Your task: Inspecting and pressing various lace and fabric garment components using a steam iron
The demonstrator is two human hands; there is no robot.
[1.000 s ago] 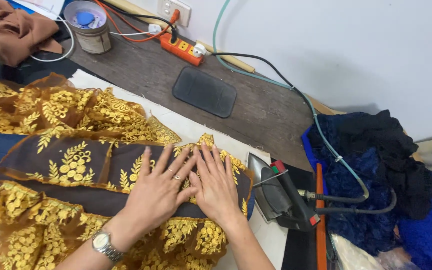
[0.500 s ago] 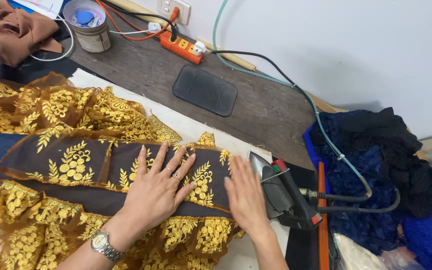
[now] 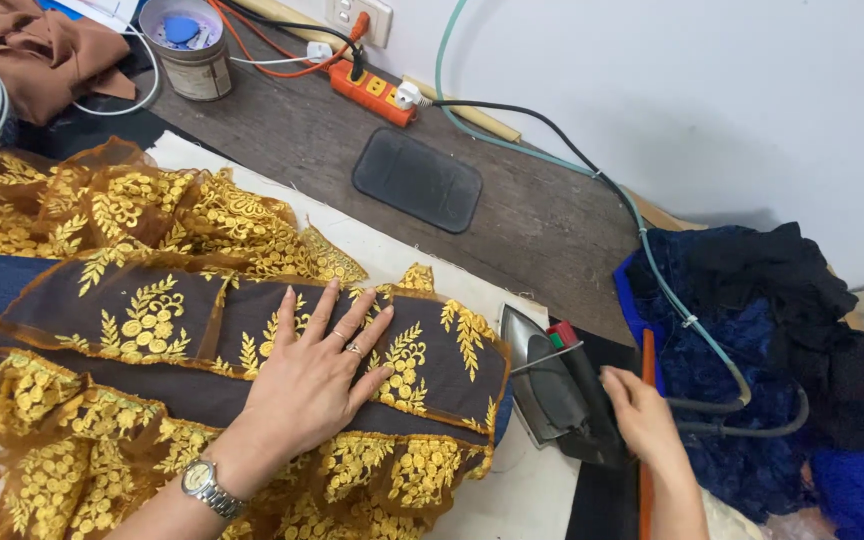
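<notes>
Flat and spread, the left hand (image 3: 317,385) grips nothing: its palm and fingers press down on the brown sheer fabric with gold embroidered leaves (image 3: 152,330), which lies across the near left of the white pressing pad (image 3: 372,235). That open pressure seems meant to keep the light, slippery cloth smooth and still, with its folded right edge lined up just left of the iron. A silver wristwatch (image 3: 202,485) sits on that wrist. On the right, the right hand (image 3: 642,420) closes around the black handle of the steam iron (image 3: 557,385), which rests on its side with its soleplate facing left toward the cloth, on a dark stand at the near right; how tightly the fingers wrap I cannot tell, since the handle hides part of them. A green hose (image 3: 652,270) and a black cable run from the iron toward the far wall, slack enough to let the iron travel. Farther back on the wooden tabletop (image 3: 282,140) lie a dark rubber mat (image 3: 417,180), an orange power strip (image 3: 372,92) and a tin can (image 3: 187,45), all well apart from the fabric. A heap of blue and black cloth (image 3: 762,340) waits at the right edge, out of the way.
</notes>
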